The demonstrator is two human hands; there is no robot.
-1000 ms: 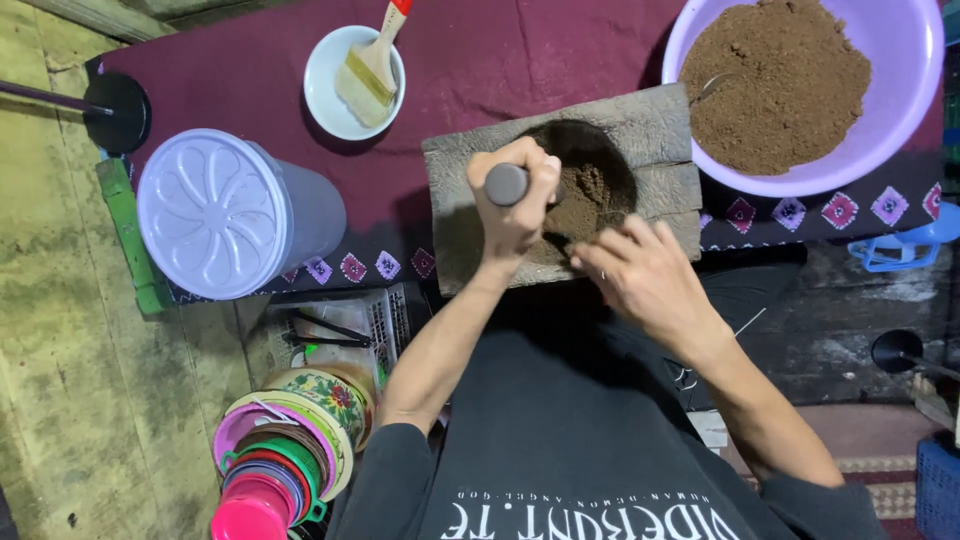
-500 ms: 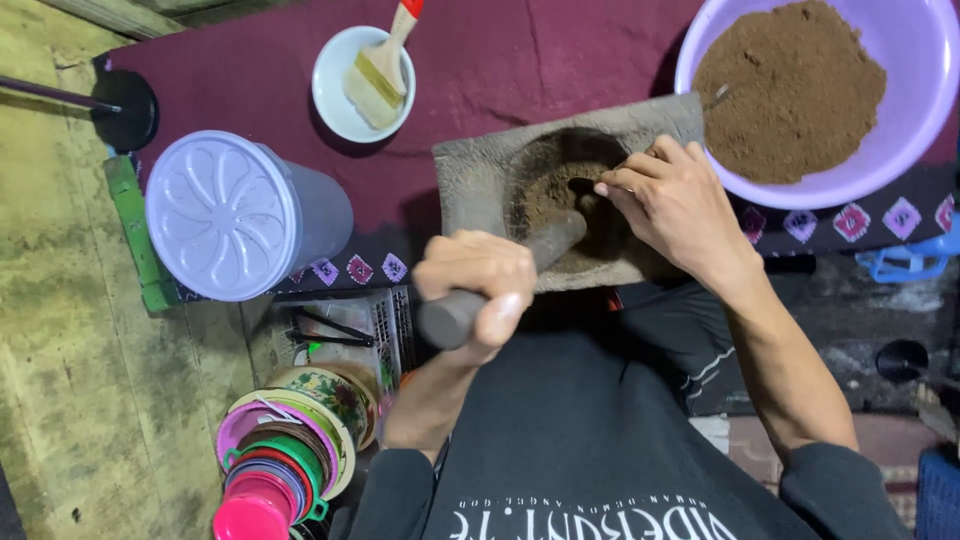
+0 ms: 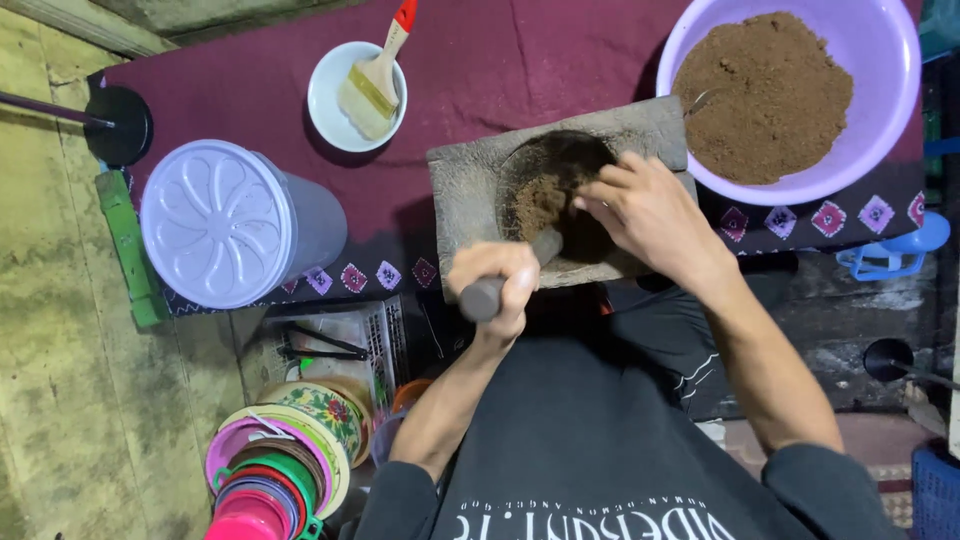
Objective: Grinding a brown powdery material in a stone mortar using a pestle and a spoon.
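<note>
Left hand [image 3: 497, 280], centre frame, is clamped round a grey pestle [image 3: 512, 277] whose tip angles up into the hollow of the stone mortar [image 3: 470, 185], w/ brown powder [image 3: 540, 200] inside. Right hand [image 3: 650, 215] sits over the hollow's right side, fingers loosely spread, gripping nothing, fingertips at the powder. Purple basin [image 3: 890, 130] of more brown powder is upper right; white lidded bucket [image 3: 225, 222] at left; small bowl w/ brush [image 3: 378, 75] at top.

Dark grey top, sleeves pushed up, pale lettering apparently across the chest.
</note>
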